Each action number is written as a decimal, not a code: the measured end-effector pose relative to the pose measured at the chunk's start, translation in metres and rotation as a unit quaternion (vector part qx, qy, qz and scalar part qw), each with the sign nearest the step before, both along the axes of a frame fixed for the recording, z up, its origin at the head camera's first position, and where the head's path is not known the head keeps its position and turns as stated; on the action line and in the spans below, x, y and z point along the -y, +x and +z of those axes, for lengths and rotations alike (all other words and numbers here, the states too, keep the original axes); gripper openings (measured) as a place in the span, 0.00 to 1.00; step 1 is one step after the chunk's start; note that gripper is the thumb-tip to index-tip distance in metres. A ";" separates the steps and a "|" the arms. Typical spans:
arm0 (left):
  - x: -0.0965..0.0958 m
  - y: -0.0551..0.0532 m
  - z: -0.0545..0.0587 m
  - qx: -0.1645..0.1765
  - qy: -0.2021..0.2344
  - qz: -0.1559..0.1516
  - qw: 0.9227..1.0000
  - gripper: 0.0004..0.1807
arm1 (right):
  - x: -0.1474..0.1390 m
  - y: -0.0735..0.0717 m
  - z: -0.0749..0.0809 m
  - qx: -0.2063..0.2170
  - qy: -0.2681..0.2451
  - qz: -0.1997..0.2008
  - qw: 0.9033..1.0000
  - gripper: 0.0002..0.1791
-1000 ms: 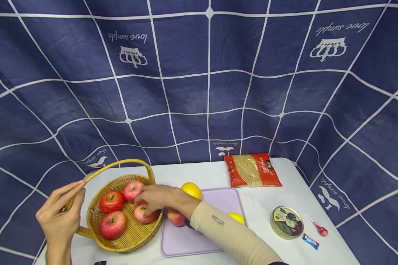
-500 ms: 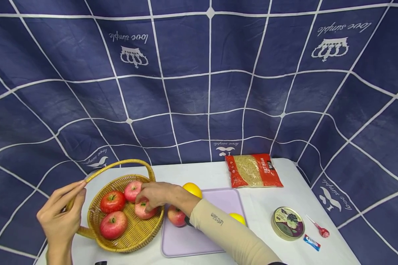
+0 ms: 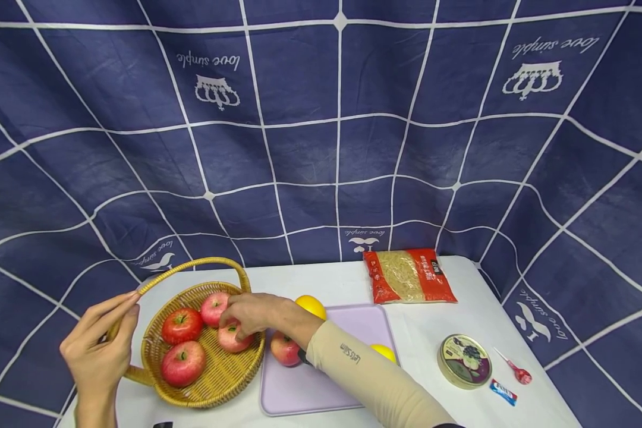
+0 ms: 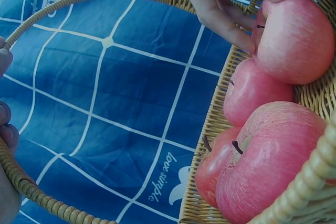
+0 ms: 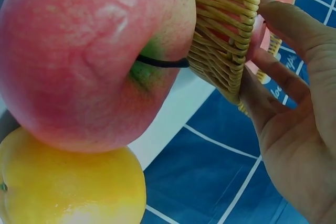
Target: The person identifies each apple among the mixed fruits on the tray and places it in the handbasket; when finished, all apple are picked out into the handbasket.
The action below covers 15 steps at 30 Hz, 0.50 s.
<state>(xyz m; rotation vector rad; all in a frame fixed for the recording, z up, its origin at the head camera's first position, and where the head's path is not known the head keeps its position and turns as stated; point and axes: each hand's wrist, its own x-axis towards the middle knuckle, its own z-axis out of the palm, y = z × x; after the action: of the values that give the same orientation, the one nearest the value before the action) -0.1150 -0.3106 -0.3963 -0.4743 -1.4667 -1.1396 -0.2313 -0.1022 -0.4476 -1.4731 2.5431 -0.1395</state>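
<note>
My left hand (image 3: 98, 345) holds the arched handle (image 3: 192, 265) of a round wicker basket (image 3: 219, 383) at the table's left; in the left wrist view only its fingertips (image 4: 4, 114) show at the edge. Inside the basket, my right hand (image 3: 257, 313) grips a pink-red apple (image 3: 229, 340) by the right wall, thumb and fingers around its top. Three other apples lie with it: a pink one (image 3: 213, 308) behind, a deep red one (image 3: 182, 325), and a larger one (image 3: 183, 364) in front. In the right wrist view the basket rim partly hides the gripped apple.
Right of the basket lies a lilac tray (image 3: 305, 404) with a red apple (image 3: 285, 349) and a yellow fruit (image 3: 382, 352) on it. An orange (image 3: 310, 307) is behind. Farther right are a red grain bag (image 3: 409, 276), a round tin (image 3: 464, 361), a lollipop (image 3: 521, 374) and a small blue-and-red packet (image 3: 503, 392).
Over the last second the right hand and its apple have shifted very slightly toward the back of the basket. The left hand keeps its hold on the handle.
</note>
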 end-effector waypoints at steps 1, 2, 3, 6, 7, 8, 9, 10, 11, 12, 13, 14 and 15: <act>0.000 0.000 0.000 -0.001 0.000 0.000 1.000 0.04 | 0.000 0.000 0.001 -0.002 0.001 0.002 1.000 0.26; 0.000 0.000 0.000 -0.001 0.000 -0.001 1.000 0.04 | 0.000 0.000 0.001 -0.007 0.003 0.004 1.000 0.25; 0.000 0.000 0.000 -0.002 -0.001 -0.001 1.000 0.04 | -0.001 0.000 0.001 -0.014 0.005 0.007 1.000 0.25; 0.001 0.000 0.000 0.000 -0.001 -0.001 1.000 0.04 | -0.001 -0.001 0.002 -0.037 0.009 0.022 0.999 0.24; 0.001 0.000 0.000 0.000 -0.001 -0.001 1.000 0.04 | -0.001 -0.002 0.003 -0.045 0.009 0.026 0.999 0.24; 0.001 0.000 0.000 0.001 -0.001 0.000 1.000 0.04 | -0.001 -0.002 0.003 -0.051 0.008 0.030 0.998 0.23; 0.001 0.000 0.000 0.001 -0.001 0.000 1.000 0.04 | -0.001 -0.002 0.003 -0.056 0.006 0.034 0.998 0.23; 0.001 0.000 0.000 0.002 -0.001 0.001 1.000 0.04 | -0.002 -0.002 0.003 -0.058 0.004 0.036 0.998 0.23; 0.001 0.000 0.000 0.002 -0.001 0.002 1.000 0.04 | -0.002 -0.003 0.003 -0.059 0.002 0.038 0.998 0.23; 0.001 0.000 0.000 0.002 -0.001 0.003 1.000 0.04 | -0.002 -0.003 0.004 -0.057 0.000 0.037 0.998 0.23; 0.001 0.000 0.000 0.003 -0.002 0.003 1.000 0.04 | -0.003 -0.003 0.004 -0.053 -0.003 0.035 0.998 0.24; 0.000 0.000 0.000 0.003 -0.003 0.004 1.000 0.04 | -0.003 -0.002 0.004 -0.048 -0.004 0.033 0.998 0.24; 0.000 0.001 0.000 0.003 -0.003 0.004 1.000 0.04 | -0.003 -0.003 0.003 -0.043 -0.006 0.031 0.999 0.24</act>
<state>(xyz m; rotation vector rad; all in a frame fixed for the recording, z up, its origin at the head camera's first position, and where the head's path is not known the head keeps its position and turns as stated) -0.1144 -0.3109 -0.3959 -0.4691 -1.4760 -1.1322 -0.2338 -0.0991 -0.4442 -1.5926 2.5638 -0.0834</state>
